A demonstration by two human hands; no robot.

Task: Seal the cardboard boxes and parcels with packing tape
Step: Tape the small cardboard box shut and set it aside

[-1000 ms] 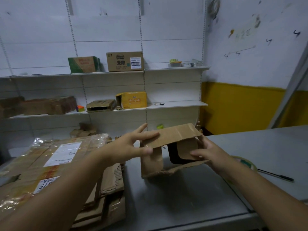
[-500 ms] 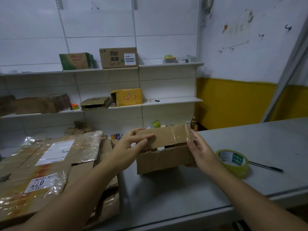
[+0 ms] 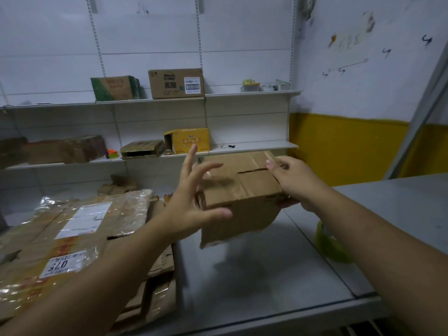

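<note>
Currently right hand point(image 3: 293, 183) holds the cardboard box point(image 3: 244, 187) by its right end, fingers curled over the top right edge and palm under the side. That grip is closed on the box. The box is in the air above the middle of the surface point(image 3: 254, 275), tilted, casting a shadow below it. Top flaps are folded down with a dark gap along the seam and old clear tape strips across them. A torn flap hangs loose from the lower front.

Left hand point(image 3: 191, 204) is at the box's left end, grip wide, fingers spread and straight, thumb across the front face. It's blurred, so can't tell if it touches the box.

Green tape roll point(image 3: 331, 246) lies on the surface near the right edge, partly hidden behind the right forearm.

Flattened cardboard stack point(image 3: 72, 229) wrapped in clear plastic, with white labels, covers the left end of the surface.

Behind, white wall shelves point(image 3: 242, 97): a brown carton point(image 3: 175, 83) with a barcode label on the upper one, a yellow carton point(image 3: 188, 140) on the lower one.
</note>
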